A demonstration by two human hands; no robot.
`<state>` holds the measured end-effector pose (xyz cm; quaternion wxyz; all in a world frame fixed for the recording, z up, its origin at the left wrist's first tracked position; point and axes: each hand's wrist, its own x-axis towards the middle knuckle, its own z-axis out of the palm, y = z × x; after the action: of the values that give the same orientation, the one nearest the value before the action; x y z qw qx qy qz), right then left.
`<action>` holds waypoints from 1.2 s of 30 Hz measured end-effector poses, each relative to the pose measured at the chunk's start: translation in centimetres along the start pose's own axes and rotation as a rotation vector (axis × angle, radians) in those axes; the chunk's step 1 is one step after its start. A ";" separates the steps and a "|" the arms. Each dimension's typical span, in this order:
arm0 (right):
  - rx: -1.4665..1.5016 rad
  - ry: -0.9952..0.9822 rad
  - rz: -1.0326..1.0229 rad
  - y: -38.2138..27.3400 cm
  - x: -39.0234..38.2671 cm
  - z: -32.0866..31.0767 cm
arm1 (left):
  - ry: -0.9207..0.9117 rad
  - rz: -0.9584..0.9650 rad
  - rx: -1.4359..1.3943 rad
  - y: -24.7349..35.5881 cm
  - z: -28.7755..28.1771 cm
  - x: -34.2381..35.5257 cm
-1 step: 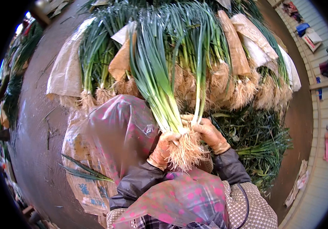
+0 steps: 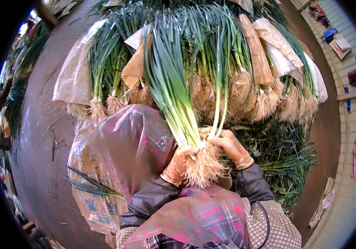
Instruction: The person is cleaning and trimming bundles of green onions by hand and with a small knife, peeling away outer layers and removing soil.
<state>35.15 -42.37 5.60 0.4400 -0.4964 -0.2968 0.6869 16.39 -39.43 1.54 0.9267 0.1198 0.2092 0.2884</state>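
A bunch of green garlic (image 2: 177,97), with long flat leaves, pale stems and bushy roots (image 2: 205,168), stands upright in front of me, roots toward my body. My left hand (image 2: 180,162), in an orange-tan glove, closes round the lower stems from the left. In a matching glove, my right hand (image 2: 230,147) grips the bases of two separate green garlic stalks (image 2: 220,97) on the right side of the bunch. Both hands meet just above the roots, which partly cover the fingers. A clear pink-dotted plastic apron (image 2: 202,213) covers my lap.
More rooted green garlic (image 2: 238,89) lies in a row ahead, with woven sacks (image 2: 73,76) among it. Loose leaves (image 2: 283,166) are heaped at right. A flattened sack (image 2: 99,211) lies at left on the wet floor (image 2: 37,166). Cloths and bags lie along the ribbed wall (image 2: 343,153).
The view has shifted slightly. At my right hand the two stalks stand a little farther apart; both hands keep their hold.
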 end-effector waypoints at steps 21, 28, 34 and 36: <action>-0.232 0.047 0.232 4.4 -5.8 -4.4 | -0.074 -0.170 0.062 -0.6 1.8 -0.2; -0.792 0.726 -0.051 6.7 -5.2 -15.4 | -0.313 0.010 -0.221 1.7 4.3 -2.1; -1.352 0.520 -0.020 0.7 5.7 -7.3 | -0.125 -0.103 -0.087 0.3 2.8 -0.9; -0.497 0.456 -0.154 4.6 8.3 -12.8 | -0.145 -0.150 -0.082 -0.1 3.2 0.0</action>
<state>44.83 -37.30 -6.02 0.4111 -0.7055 -0.3855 0.4298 17.95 -39.84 4.36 0.9624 0.0864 0.1383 0.2172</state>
